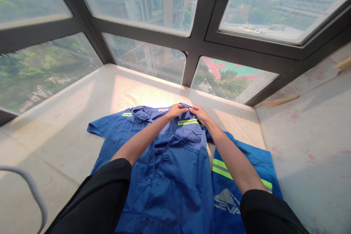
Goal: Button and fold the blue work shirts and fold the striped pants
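Note:
A blue work shirt (170,175) with yellow-green reflective stripes lies front up on a pale stone window ledge (63,131), buttons down its middle. My left hand (175,110) and my right hand (199,113) meet at its collar, fingers pinched closed on the collar fabric. A second blue garment (241,179) with reflective stripes and a grey logo lies under my right forearm.
Large dark-framed windows (192,44) wrap the ledge on the far and left sides. A pale patterned surface (309,128) extends to the right. A curved grey tube (30,190) shows at the lower left.

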`<state>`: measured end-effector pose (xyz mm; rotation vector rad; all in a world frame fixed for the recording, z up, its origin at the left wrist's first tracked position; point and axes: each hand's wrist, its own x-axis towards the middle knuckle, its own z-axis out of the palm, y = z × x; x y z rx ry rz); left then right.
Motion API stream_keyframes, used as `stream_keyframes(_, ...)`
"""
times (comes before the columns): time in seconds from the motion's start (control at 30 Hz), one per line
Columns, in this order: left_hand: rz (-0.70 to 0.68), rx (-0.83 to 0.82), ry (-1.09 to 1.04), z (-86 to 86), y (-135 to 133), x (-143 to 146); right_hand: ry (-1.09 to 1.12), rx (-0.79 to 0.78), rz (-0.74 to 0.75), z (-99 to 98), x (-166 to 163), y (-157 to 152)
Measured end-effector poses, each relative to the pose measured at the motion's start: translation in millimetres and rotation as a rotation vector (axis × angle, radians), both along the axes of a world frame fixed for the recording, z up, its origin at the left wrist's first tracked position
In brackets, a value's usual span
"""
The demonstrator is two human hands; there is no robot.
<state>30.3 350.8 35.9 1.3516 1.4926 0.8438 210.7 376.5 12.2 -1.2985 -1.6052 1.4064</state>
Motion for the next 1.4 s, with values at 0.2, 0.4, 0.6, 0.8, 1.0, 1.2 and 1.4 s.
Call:
stream_keyframes(0.2,0.227,-0.001,-0.173,-2.9,7.7,-0.3,-0.18,0.267,-0.085,-0.4,-0.2,-22.2)
stream_keyframes(0.4,0.224,-0.04,-0.503,13.1,6.0,9.2,-0.506,0.784,-0.165,15.1,-2.9,-62.8)
stream_keyframes(0.6,0.371,0.077,-0.511,27.0,-34.3,-4.7,-0.532,0.804,0.099,16.5,-11.6,-70.2)
stream_keyframes(0.8,0.564,0.121,-0.359,24.3,-134.2,-39.7,-0.646,0.741,0.299,-18.7,-19.6,-65.9)
stream_keyframes(1.0,0.756,0.106,-0.221,18.8,-238.9,-71.6,-0.663,0.717,0.3,-16.3,-22.4,-68.5)
stream_keyframes(1.2,0.552,0.078,0.048,13.8,-311.8,-71.5,-0.562,0.686,0.3,-2.1,-27.1,-127.3)
stream_keyframes(1.4,0.308,0.143,0.35,-3.3,-358.1,-62.6,-0.383,0.702,0.43,3.9,-34.4,-237.0)
